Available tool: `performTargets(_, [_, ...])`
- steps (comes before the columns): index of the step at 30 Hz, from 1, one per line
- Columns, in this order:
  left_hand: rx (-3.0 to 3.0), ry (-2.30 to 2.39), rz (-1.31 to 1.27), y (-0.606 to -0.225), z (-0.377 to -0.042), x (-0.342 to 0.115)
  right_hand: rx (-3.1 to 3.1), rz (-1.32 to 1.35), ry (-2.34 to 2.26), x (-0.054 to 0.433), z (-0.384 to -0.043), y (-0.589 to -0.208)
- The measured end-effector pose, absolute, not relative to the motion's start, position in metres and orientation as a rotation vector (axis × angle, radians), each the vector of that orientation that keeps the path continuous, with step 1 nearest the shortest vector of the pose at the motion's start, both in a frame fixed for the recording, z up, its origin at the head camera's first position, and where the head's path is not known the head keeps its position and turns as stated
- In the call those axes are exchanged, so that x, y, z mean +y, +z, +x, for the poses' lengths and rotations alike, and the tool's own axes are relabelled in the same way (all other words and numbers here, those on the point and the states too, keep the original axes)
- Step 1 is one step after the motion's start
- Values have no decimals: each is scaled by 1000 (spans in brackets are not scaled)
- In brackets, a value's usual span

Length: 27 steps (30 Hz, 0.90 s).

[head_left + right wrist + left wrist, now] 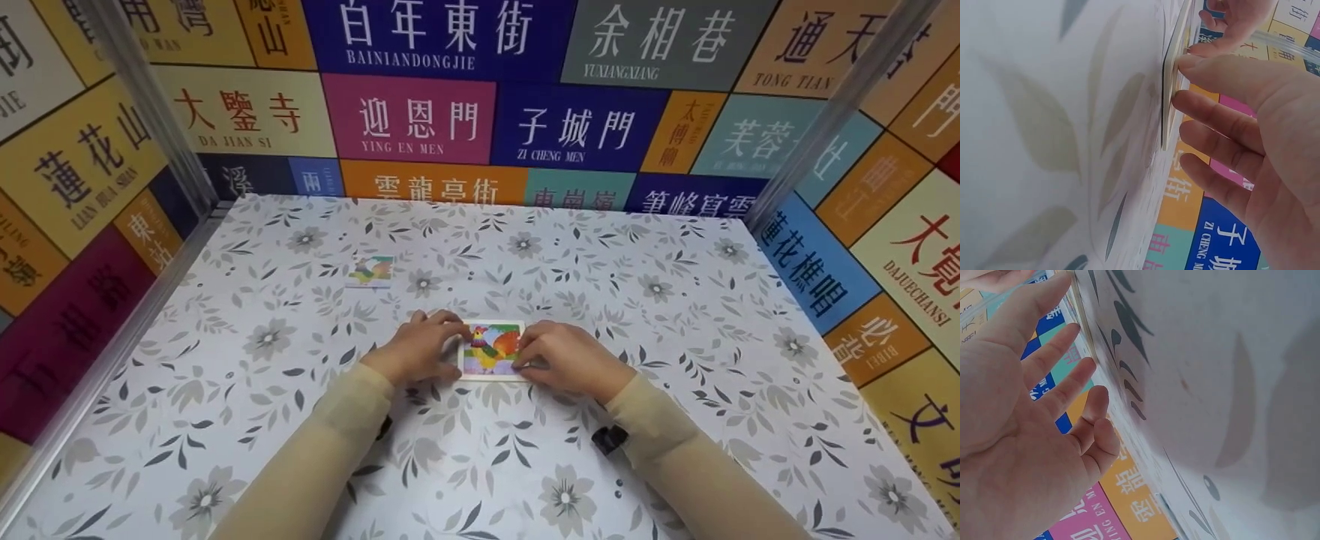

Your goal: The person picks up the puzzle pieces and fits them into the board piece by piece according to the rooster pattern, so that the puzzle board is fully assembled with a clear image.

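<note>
A small flat board with a colourful rooster picture (489,349) and a pale border lies on the table in front of me. My left hand (424,349) is at its left edge, thumb by the near corner and fingers by the far one. In the left wrist view those fingers are spread and fairly straight. At the right edge, my right hand (570,360) rests its thumb and index fingertips on the board. The right wrist view shows the board (1171,84) edge-on, thumb and index touching its top, the other fingers (1202,140) lifted beside it.
Farther back on the left lies a paler square card (371,271) with a similar rooster picture. The floral-patterned table (525,480) meets upright panels (409,116) with coloured Chinese signs at the back and sides. Clear corner posts (154,112) stand at the rear.
</note>
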<state>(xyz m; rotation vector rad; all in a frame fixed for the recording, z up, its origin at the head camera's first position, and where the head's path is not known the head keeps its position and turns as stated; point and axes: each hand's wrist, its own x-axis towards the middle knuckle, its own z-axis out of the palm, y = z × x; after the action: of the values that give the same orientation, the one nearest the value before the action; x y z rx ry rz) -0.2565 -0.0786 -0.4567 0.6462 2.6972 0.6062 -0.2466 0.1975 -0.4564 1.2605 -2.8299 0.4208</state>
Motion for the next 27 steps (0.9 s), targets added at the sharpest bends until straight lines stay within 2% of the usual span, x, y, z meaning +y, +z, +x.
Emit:
performTargets(13, [2737,561,742,-458,-256,-79,-2890,1185,564,198,-249,-459])
performTargets(27, [2759,507,719,-459,-255,-76,-2945,1164,646,197,-251,-463])
